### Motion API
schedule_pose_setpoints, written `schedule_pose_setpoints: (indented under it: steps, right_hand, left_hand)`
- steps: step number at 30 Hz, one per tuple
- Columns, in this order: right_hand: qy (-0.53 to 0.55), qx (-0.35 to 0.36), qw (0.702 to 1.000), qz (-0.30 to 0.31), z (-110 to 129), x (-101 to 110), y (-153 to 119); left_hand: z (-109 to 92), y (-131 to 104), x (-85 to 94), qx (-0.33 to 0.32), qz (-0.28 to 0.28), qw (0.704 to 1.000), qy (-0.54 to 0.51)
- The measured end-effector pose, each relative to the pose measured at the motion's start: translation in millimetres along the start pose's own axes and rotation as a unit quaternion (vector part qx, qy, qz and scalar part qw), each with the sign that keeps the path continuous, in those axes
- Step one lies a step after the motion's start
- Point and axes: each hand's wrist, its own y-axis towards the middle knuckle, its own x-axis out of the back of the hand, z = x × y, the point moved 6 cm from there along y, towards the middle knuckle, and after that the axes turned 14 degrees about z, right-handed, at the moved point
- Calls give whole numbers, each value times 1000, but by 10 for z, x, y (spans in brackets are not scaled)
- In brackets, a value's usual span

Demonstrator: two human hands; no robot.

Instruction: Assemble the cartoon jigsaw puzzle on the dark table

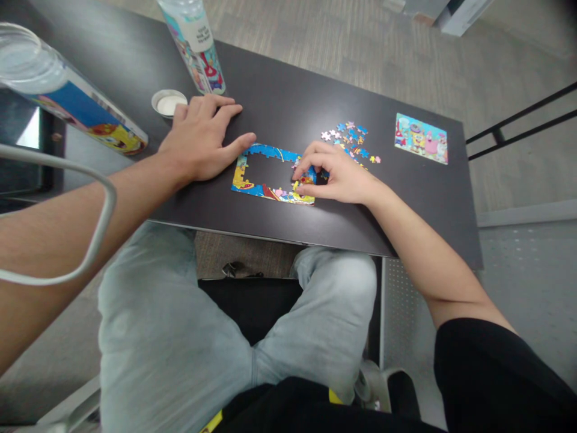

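Left hand [198, 138] on worktop [279, 99], fingers spread wide, thumb near puzzle border [270, 192]. Right hand [338, 173] over border's right side, fingers curled; grip unclear.

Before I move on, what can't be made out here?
All in the head view:
Puzzle border: right end partly hidden by the right hand; whether that hand grips a piece is unclear.
Loose pieces: too small and crowded to count.
Far bottle: wording too small and blurred; top cut off by the upper edge.
Near bottle: partly cut off by the left edge.
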Motion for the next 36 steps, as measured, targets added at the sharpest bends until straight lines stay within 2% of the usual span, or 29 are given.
schedule_pose_setpoints:
  steps: [18,27,36]
  right_hand:
    - [15,14,1000,12,0,24,1]
    - [-1,27,1000,-3,4,19,2]
    - [-20,6,1000,8,14,-24,3]
  left_hand:
    - [-30,-5,11,0,3,1000,-6]
    - [-37,-1,10,-1,-1,1000,6]
    - [-56,2,4,5,1,1000,9]
